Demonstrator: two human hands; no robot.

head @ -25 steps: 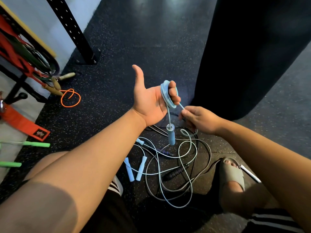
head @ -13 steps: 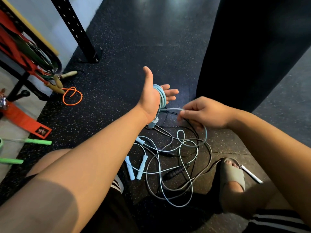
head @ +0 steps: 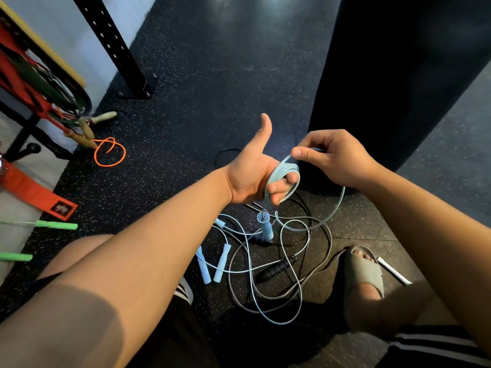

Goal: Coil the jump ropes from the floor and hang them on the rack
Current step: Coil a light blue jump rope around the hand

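Observation:
A light blue jump rope (head: 282,173) is wound in several loops round the fingers of my left hand (head: 252,171), whose thumb points up and fingers curl through the coil. One blue handle (head: 265,226) dangles below that hand. My right hand (head: 332,160) pinches the same rope just right of the coil, and the free length drops to the floor. More ropes lie tangled below: a pair of blue handles (head: 212,264) and a black handle (head: 276,269). The rack (head: 34,83) stands at the far left.
A black punching bag (head: 398,75) hangs close on the right. A black upright post (head: 117,46) stands at the back left. An orange rope (head: 110,152) with wooden handles, green handles (head: 55,224) and a red strap (head: 29,192) lie left. My sandalled foot (head: 364,272) rests beside the tangle.
My right hand rose from below the coil to level with it, laying another turn of blue rope over my left fingers. The left hand's fingers curled back round the coil.

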